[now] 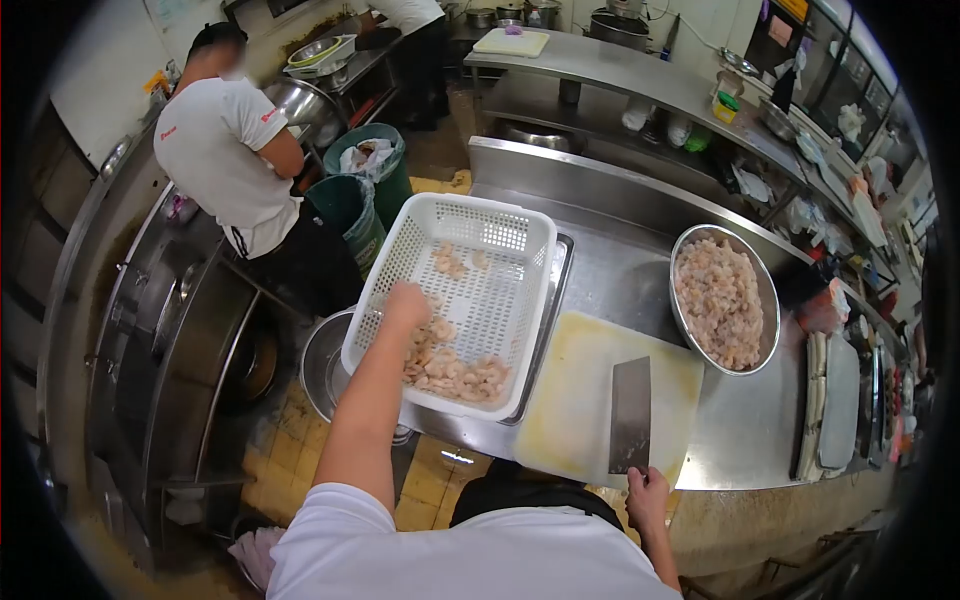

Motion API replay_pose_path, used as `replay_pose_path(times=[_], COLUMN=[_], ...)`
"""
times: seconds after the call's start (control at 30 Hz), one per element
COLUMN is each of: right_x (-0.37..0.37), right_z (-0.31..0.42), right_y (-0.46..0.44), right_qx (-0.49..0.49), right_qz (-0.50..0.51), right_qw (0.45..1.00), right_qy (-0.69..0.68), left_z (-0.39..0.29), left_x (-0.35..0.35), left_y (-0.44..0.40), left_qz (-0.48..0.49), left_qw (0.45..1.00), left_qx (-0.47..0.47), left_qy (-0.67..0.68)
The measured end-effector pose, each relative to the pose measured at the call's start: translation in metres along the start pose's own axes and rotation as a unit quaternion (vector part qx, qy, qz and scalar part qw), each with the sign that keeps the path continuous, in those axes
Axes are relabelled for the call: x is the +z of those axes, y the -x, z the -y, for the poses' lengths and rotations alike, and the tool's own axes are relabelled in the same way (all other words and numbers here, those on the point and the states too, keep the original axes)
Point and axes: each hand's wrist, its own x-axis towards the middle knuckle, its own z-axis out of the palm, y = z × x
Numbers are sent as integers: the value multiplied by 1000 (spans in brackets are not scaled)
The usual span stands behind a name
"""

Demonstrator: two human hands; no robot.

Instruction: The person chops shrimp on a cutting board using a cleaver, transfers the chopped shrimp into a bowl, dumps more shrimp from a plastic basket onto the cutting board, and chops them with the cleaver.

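My left hand (407, 304) reaches down into a white perforated basket (484, 207), its fingers closed and partly hidden against the shrimp. Peeled shrimp (455, 379) are heaped at the near end of the basket, and a few lie farther back. My right hand (648, 492) grips the handle of a wide-bladed cleaver (630, 415). The blade rests over a white, yellow-stained cutting board (560, 400) and points away from me. A steel bowl (776, 325) full of pinkish chopped shrimp or meat sits beyond the board to the right.
Steel counter (740, 430) runs under the board and bowl. Below the basket's left side is a round metal bowl (318, 370). Green bins (392, 190) stand beyond it, near a person in a white shirt (215, 150). Another person (412, 15) is farther back.
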Motion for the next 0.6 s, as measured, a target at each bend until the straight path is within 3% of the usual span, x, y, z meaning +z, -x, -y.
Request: replay_pose_path(times=[0.07, 0.17, 0.27, 0.37, 0.47, 0.6], right_x=[2, 4, 4, 1, -1, -5], right_z=[3, 13, 22, 51, 77, 82], right_y=[9, 18, 28, 34, 41, 47], right_qx=[4, 1, 24, 24, 21, 69], right_qz=[-11, -30, -47, -63, -82, -56], right_qw=[1000, 999, 998, 997, 994, 993], right_qy=[11, 19, 18, 34, 63, 78], left_z=[-37, -58, -64, -67, -72, -96], left_x=[-26, -41, -62, -44, -2, 6], left_y=[19, 11, -15, -59, -93, -57], left_qz=[183, 380, 187, -7, -104, -70], left_qw=[982, 918, 977, 990, 991, 990], left_qx=[2, -55, 45, 10, -8, 36], left_qy=[-35, 94, 88, 143, 89, 116])
